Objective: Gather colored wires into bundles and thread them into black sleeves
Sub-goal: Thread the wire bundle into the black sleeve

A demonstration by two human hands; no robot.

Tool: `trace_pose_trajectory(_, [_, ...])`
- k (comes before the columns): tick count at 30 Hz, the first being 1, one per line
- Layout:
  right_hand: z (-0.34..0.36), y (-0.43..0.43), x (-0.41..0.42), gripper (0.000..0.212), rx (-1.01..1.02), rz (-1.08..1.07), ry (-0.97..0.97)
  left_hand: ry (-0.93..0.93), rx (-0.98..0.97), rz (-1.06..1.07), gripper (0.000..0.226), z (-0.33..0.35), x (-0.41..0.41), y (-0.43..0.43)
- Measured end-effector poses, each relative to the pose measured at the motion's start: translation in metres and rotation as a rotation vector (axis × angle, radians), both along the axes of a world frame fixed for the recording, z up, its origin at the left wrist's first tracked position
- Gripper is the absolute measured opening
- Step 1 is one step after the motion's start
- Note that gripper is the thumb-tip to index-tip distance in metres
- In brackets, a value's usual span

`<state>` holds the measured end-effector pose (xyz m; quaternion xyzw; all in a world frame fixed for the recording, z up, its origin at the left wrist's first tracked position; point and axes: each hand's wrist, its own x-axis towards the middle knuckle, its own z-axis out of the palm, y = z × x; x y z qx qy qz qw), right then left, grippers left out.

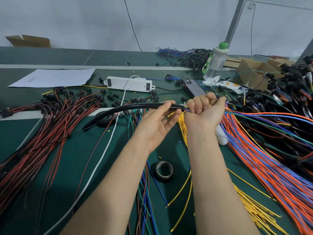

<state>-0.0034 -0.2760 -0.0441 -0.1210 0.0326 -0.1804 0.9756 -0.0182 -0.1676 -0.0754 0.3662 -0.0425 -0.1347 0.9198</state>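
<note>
Pinching sleeve (135, 106) near its mouth with left hand (157, 122); clenching wires (240, 114) in right hand (205, 109), just beside that mouth

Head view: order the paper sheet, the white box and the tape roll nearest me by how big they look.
1. Paper sheet
2. White box
3. Tape roll, which looks smallest though it lies nearest the camera.

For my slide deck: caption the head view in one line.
Left hand pinches the black sleeve near its end; right hand grips the colored wire bundle at its mouth.
</note>
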Motion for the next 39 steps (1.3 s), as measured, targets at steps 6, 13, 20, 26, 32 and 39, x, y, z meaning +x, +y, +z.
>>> trace_pose_trajectory(6, [-0.002,-0.002,0.0,0.054,-0.006,-0.01,0.005,0.02,0.071,0.014,0.013,-0.001,-0.001,-0.001])
trace_pose_trajectory(13, [-0.002,0.0,-0.001,0.055,-0.022,-0.032,-0.011,0.147,-0.015,-0.006,0.011,0.006,-0.003,-0.005])
trace_pose_trajectory(20, [0.002,0.0,-0.001,0.054,0.015,-0.019,-0.042,0.074,-0.061,0.02,0.011,0.007,-0.003,-0.009])
trace_pose_trajectory(26, [0.004,0.001,-0.003,0.054,-0.009,-0.016,-0.057,0.014,-0.081,0.05,0.012,0.006,-0.003,-0.01])
trace_pose_trajectory(32, [0.004,-0.001,-0.003,0.053,-0.032,-0.024,-0.054,0.016,-0.039,0.022,0.013,0.006,-0.005,-0.011])
trace_pose_trajectory(39, [0.003,0.0,-0.003,0.054,-0.05,-0.022,-0.046,0.121,-0.017,0.023,0.011,0.01,-0.006,-0.011])
